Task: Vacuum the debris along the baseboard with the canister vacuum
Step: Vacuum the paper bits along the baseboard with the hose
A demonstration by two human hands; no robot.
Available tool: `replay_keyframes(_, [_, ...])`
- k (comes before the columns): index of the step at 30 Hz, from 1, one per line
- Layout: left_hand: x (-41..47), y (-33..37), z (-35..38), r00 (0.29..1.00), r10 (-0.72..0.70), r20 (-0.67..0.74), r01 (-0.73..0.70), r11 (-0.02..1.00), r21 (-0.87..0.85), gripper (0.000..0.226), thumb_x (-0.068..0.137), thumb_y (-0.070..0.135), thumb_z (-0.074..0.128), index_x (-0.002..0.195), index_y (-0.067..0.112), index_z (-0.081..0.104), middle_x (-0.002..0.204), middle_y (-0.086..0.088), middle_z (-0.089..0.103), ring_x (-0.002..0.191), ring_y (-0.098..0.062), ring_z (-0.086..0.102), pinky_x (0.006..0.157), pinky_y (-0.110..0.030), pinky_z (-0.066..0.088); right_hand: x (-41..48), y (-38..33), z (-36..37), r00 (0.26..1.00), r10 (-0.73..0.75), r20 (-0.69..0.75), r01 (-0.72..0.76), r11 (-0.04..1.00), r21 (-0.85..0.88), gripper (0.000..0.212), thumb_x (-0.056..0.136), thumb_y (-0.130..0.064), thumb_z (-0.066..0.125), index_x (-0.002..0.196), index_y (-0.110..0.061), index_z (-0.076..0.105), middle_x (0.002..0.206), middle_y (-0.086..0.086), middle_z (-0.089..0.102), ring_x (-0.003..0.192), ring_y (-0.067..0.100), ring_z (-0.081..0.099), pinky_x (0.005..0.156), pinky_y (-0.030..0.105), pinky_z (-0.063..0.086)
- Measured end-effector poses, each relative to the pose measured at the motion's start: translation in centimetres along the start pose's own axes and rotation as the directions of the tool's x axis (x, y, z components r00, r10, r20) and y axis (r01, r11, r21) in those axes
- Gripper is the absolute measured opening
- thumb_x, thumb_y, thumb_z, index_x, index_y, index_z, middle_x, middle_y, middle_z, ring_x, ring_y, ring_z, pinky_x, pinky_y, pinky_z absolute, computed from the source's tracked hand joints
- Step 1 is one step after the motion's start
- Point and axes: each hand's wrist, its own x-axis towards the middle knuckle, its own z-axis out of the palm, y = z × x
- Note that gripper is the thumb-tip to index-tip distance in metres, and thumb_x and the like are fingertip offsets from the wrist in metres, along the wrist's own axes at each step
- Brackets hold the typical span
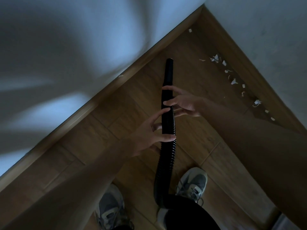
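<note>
Plainly, the step in hand is aiming, not yet suction on the mess; the black hose (168,123) rises from the canister (186,214) between the shoes (192,183), and its nozzle (169,67) points at bare floor near the corner, apart from the debris (232,77). The left hand (152,131) grips the ribbed part, thumb across the front and fingers curled behind. The right hand (182,103) holds the smooth cuff just above, fingertips laid over it; in this dim light its hold looks like a light pinch rather than a full wrap. The pale scraps lie in a loose line along the right-hand baseboard (249,72), well to the right of the nozzle. The next move calls for swinging the tip rightward and lowering it to the floor at the line's far end, then tracking along the board's foot.
</note>
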Motion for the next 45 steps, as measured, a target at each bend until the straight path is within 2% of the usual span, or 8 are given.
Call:
replay_keyframes(6, [1.7,0.4,-0.1,1.000,0.011,-0.001,-0.011,1.000,0.017,0.085,0.078,0.003,0.077,0.139,0.051,0.041,0.132,0.000,0.057,0.110,-0.020,0.065,0.078,-0.053,0.059,0.9,-0.7,-1.3,1.000,-0.019,-0.008,0.019,0.999,-0.026,0.063,0.091,-0.005,0.065,0.141,-0.039,0.045,0.123,0.003,0.058,0.099,0.019,0.066,0.066,0.031,0.058])
replay_keyframes(11, [2.6,0.4,0.4,1.000,0.020,-0.008,-0.020,0.998,0.051,0.084,0.080,0.004,0.077,0.139,0.052,0.040,0.133,-0.001,0.055,0.110,-0.023,0.065,0.074,-0.050,0.060,1.2,-0.7,-2.1,1.000,-0.027,-0.014,0.026,0.999,-0.028,0.064,0.091,-0.004,0.066,0.141,-0.038,0.046,0.127,0.007,0.058,0.103,0.024,0.066,0.077,0.038,0.059])
replay_keyframes(15, [3.6,1.0,1.1,1.000,0.029,0.010,-0.029,0.997,0.075,0.085,0.080,0.006,0.077,0.141,0.051,0.038,0.133,0.002,0.055,0.109,-0.025,0.066,0.071,-0.046,0.060,1.4,-0.7,-3.4,0.998,-0.051,-0.035,0.049,0.998,-0.045,0.065,0.091,-0.005,0.066,0.142,-0.039,0.045,0.129,0.008,0.059,0.104,0.025,0.067,0.075,0.038,0.060])
replay_keyframes(23, [6.0,2.1,1.8,0.998,0.059,0.012,-0.060,0.990,0.126,0.085,0.081,0.005,0.077,0.141,0.049,0.038,0.136,-0.002,0.055,0.111,-0.025,0.065,0.081,-0.055,0.059,2.9,-1.1,-6.8,0.997,-0.072,-0.027,0.069,0.993,-0.096,0.061,0.090,-0.007,0.067,0.138,-0.041,0.048,0.132,0.008,0.057,0.107,0.030,0.066,0.077,0.039,0.058])
replay_keyframes(29, [8.0,2.6,0.5,0.996,0.073,0.050,-0.078,0.992,0.097,0.085,0.080,0.000,0.075,0.141,0.047,0.040,0.121,0.002,0.062,0.106,-0.030,0.069,0.083,-0.057,0.058,4.2,-2.2,-7.5,0.993,-0.101,-0.066,0.091,0.987,-0.135,0.064,0.090,-0.006,0.067,0.142,-0.037,0.046,0.132,0.010,0.057,0.105,0.031,0.066,0.075,0.038,0.058])
replay_keyframes(36, [10.6,3.5,-0.3,0.991,0.109,0.078,-0.113,0.992,0.053,0.085,0.078,-0.003,0.076,0.140,0.045,0.044,0.127,-0.007,0.061,0.105,-0.034,0.069,0.087,-0.056,0.056,5.5,-3.2,-9.2,0.985,-0.137,-0.101,0.123,0.983,-0.136,0.065,0.088,-0.006,0.069,0.143,-0.034,0.046,0.125,0.009,0.056,0.105,0.033,0.064,0.072,0.038,0.058])
replay_keyframes(42, [12.1,4.3,-0.8,0.990,0.115,0.082,-0.122,0.989,0.088,0.079,0.078,-0.004,0.075,0.133,0.046,0.047,0.119,-0.004,0.063,0.097,-0.029,0.072,0.074,-0.044,0.061,6.7,-3.1,-9.9,0.973,-0.180,-0.147,0.164,0.980,-0.115,0.066,0.087,-0.007,0.070,0.142,-0.034,0.046,0.127,0.011,0.056,0.100,0.030,0.066,0.070,0.036,0.059])
replay_keyframes(45, [12.8,4.8,-1.0,0.991,0.100,0.085,-0.109,0.989,0.101,0.076,0.079,-0.002,0.074,0.131,0.047,0.048,0.114,-0.005,0.066,0.093,-0.029,0.073,0.072,-0.045,0.061,7.0,-3.0,-10.3,0.968,-0.193,-0.160,0.177,0.978,-0.112,0.067,0.087,-0.008,0.072,0.143,-0.035,0.046,0.129,0.012,0.056,0.099,0.029,0.067,0.068,0.035,0.060])
